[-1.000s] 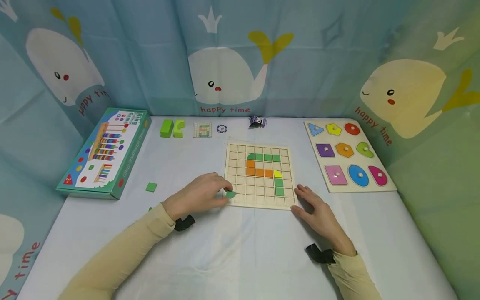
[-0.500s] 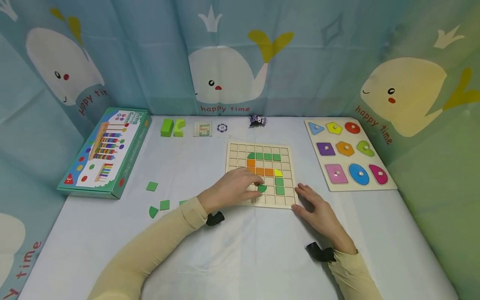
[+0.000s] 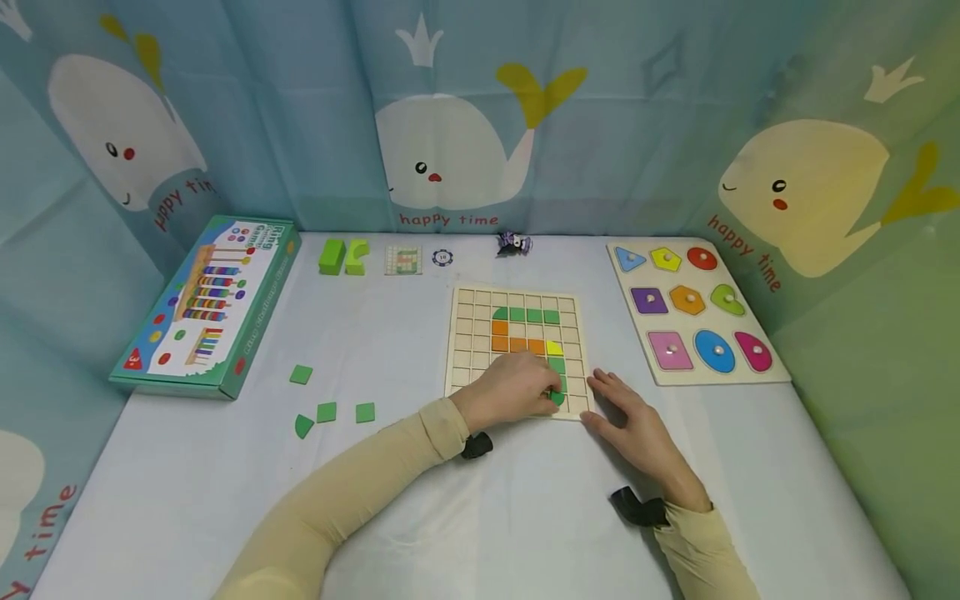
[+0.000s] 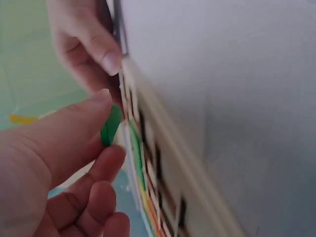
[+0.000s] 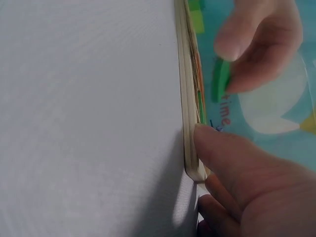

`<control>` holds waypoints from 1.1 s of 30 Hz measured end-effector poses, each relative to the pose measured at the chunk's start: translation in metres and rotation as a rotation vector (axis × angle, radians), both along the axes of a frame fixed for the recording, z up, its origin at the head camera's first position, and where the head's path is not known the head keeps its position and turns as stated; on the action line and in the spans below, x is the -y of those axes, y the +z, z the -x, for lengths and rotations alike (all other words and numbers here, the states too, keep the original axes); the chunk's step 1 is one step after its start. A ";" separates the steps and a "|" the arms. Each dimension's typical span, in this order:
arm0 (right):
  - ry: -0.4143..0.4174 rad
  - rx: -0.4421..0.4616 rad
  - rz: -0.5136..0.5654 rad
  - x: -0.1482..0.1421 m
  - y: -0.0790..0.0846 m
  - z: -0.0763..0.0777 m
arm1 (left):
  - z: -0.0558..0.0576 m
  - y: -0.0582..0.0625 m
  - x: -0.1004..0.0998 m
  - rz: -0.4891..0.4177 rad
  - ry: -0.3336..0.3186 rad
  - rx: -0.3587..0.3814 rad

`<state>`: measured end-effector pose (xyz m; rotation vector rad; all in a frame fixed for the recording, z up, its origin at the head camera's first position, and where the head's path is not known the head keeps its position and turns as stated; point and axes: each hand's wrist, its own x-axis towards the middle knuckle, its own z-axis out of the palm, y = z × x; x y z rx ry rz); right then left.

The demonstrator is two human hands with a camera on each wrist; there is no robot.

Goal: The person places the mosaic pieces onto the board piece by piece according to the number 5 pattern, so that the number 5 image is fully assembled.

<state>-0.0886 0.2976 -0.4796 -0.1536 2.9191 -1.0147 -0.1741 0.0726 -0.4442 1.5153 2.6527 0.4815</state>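
Observation:
My left hand (image 3: 513,385) pinches a green quarter-round tile (image 3: 557,398) between thumb and finger, over the lower right of the wooden grid board (image 3: 468,350). In the left wrist view the green tile (image 4: 111,124) stands on edge between thumb and fingertip, a little off the board. My right hand (image 3: 633,429) rests at the board's lower right corner, its thumb touching the rim (image 5: 187,98) in the right wrist view. Green tiles (image 3: 534,316) form a row on the board, with orange tiles (image 3: 517,344) and a yellow tile (image 3: 554,348) below them.
Several loose green tiles (image 3: 326,412) lie left of the board. Behind are green blocks (image 3: 332,257), a pattern card (image 3: 403,261), a round chip (image 3: 442,257) and a small dark figure (image 3: 513,244). A game box (image 3: 210,308) stands left, a shape puzzle (image 3: 697,312) right.
My left hand has carried the green quarter-round tile rightward across the board, from its left edge to its lower right. Loose tiles under the sleeve have come into view. My right hand stays put.

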 end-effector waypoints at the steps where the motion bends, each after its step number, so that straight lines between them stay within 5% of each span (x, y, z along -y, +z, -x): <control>1: 0.000 -0.005 0.000 0.000 0.000 0.000 | -0.001 -0.002 -0.002 0.013 0.006 -0.010; 11: 0.006 -0.011 -0.004 -0.002 -0.003 0.003 | -0.007 -0.007 -0.010 0.050 0.078 -0.025; 21: 0.009 -0.021 -0.004 -0.002 -0.003 0.002 | -0.007 -0.004 -0.009 -0.023 0.054 0.037; 26: 0.006 -0.007 -0.009 -0.001 0.000 0.002 | -0.003 0.008 0.014 -0.043 0.052 0.078; 33: 0.006 0.012 -0.009 -0.001 -0.001 0.002 | 0.006 0.014 0.074 -0.090 0.156 0.091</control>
